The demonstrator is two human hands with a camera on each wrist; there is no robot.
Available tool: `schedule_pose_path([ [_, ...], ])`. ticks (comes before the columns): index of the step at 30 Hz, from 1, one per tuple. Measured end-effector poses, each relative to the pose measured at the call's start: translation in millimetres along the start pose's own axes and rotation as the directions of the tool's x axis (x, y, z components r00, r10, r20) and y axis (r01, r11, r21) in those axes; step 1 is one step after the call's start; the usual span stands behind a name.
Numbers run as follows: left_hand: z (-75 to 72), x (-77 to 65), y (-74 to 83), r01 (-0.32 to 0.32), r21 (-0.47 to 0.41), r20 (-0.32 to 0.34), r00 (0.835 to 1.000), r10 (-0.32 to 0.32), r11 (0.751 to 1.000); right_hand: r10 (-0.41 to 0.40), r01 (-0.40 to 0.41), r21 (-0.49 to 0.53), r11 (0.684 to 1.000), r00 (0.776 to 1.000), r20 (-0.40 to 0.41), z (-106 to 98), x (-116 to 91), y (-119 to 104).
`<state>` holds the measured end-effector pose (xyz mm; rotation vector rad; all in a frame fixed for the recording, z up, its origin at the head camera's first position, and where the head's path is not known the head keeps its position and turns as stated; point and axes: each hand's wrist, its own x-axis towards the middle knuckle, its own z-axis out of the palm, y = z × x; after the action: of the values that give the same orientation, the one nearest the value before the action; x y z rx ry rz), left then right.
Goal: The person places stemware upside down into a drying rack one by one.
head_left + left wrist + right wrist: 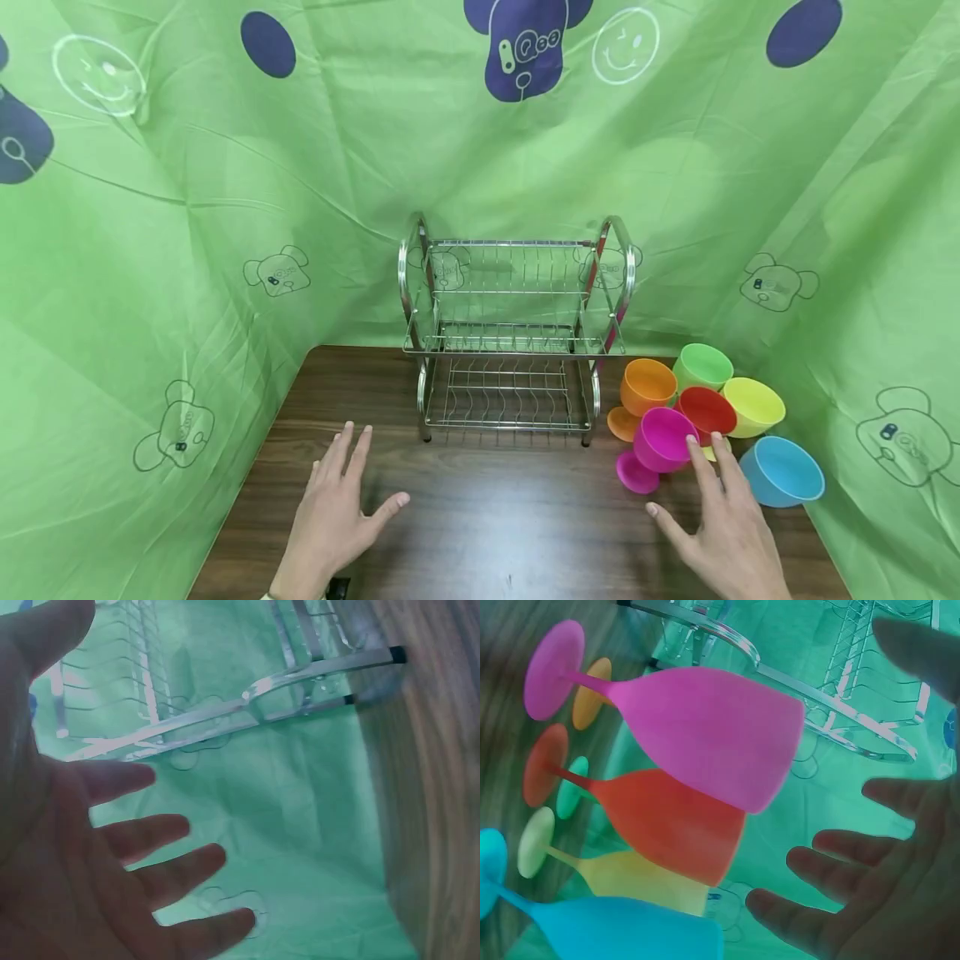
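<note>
My left hand (333,517) hovers over the left part of the table, fingers spread and holding nothing. On the other side my right hand (723,529) is also spread and empty, nearest to a magenta goblet (662,442). Behind that goblet stand a red goblet (707,412) and an orange goblet (648,387). A green goblet (702,367) and a yellow goblet (753,407) are farther back, and a blue goblet (782,472) stands at the right. In the right wrist view the goblets show thin stems and round feet, with my fingertips (765,901) apart from them.
A two-tier chrome dish rack (517,425) stands at the back middle of the dark wooden table (480,517). Green cloth (480,158) printed with cartoon dogs hangs behind and along both sides.
</note>
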<state>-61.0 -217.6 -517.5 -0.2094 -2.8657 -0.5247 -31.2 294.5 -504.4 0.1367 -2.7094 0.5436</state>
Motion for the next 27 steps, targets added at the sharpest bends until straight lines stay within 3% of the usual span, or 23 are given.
schedule_pose_path([
  [5,11.5,7.2,-5.9,-0.033,-0.071,-0.082,0.996,0.027,0.997,0.063,-0.060,0.070,0.996,0.996,-0.056,6,-4,2],
  [9,18.4,10.4,-6.2,-0.047,-0.088,-0.106,0.994,0.037,0.995,0.092,-0.076,0.148,0.986,0.990,-0.105,13,-5,3],
  [14,25.0,11.3,-1.1,-0.090,-0.113,-0.172,0.983,0.070,0.989,0.222,-0.188,0.223,0.957,0.965,-0.139,22,-3,0],
  [19,32.9,9.0,6.9,-0.149,-0.165,-0.226,0.968,0.110,0.975,0.387,-0.332,0.317,0.888,0.913,-0.129,33,-3,-3],
  [27,41.1,1.1,23.7,-0.172,-0.243,-0.210,0.970,0.121,0.955,0.568,-0.464,0.488,0.739,0.819,-0.081,58,2,-1],
])
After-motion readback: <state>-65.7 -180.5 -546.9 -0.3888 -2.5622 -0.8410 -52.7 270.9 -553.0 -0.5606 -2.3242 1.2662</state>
